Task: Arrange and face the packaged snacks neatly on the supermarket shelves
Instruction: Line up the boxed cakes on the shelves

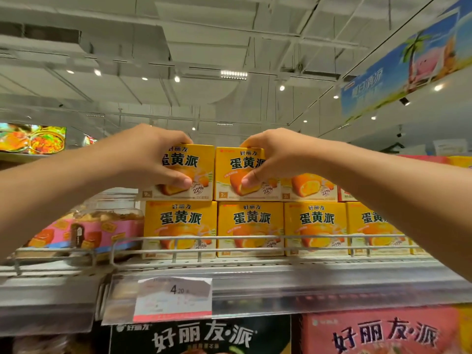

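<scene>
Yellow egg-yolk-pie snack boxes stand two rows high on the top shelf. My left hand grips the upper row's leftmost yellow box, fingers over its top and thumb on its front. My right hand grips the neighbouring upper yellow box the same way. Both boxes stand upright, side by side, faces forward. More upper boxes continue to the right behind my right forearm. The lower row of yellow boxes sits behind a wire rail.
A wire rail runs along the shelf front. A clear tub of biscuits with a pink label stands left of the boxes. A price tag hangs on the shelf edge. Black and red pie cartons fill the shelf below.
</scene>
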Demonstrator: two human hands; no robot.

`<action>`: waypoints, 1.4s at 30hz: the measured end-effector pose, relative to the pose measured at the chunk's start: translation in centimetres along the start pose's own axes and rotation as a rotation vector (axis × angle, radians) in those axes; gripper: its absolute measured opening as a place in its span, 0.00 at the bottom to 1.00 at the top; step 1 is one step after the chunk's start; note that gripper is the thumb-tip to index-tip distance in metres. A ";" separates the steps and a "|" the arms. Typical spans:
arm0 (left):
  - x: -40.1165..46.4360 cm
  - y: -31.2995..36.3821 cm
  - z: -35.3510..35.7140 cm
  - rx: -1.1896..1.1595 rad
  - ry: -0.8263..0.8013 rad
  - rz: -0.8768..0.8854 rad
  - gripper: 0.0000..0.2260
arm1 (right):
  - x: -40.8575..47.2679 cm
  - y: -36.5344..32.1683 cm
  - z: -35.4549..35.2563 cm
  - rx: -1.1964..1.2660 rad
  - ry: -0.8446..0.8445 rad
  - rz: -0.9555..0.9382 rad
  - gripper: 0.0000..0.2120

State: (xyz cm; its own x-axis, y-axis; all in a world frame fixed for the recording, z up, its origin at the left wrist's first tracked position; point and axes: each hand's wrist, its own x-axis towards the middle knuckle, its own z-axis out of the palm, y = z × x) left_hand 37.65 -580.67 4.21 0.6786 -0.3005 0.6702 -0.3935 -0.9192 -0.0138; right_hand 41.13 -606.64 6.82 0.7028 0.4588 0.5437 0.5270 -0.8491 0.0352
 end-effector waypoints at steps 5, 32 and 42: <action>1.2 -0.2 0.3 -0.010 -0.086 -0.024 0.29 | -0.1 1.3 0.1 -0.064 0.014 -0.016 0.41; 2.2 3.7 2.6 0.173 -0.041 -0.124 0.41 | -4.1 5.3 -1.8 -0.153 -0.026 0.173 0.18; 1.8 4.3 2.3 0.236 -0.065 -0.131 0.41 | -4.7 4.2 -1.3 -0.165 -0.092 0.217 0.30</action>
State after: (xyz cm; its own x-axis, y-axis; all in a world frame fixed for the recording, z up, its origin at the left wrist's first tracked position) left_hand 38.62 -585.73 3.61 0.7552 -0.1843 0.6290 -0.1500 -0.9828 -0.1078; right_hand 39.45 -612.72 5.48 0.8349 0.2772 0.4754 0.2800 -0.9577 0.0667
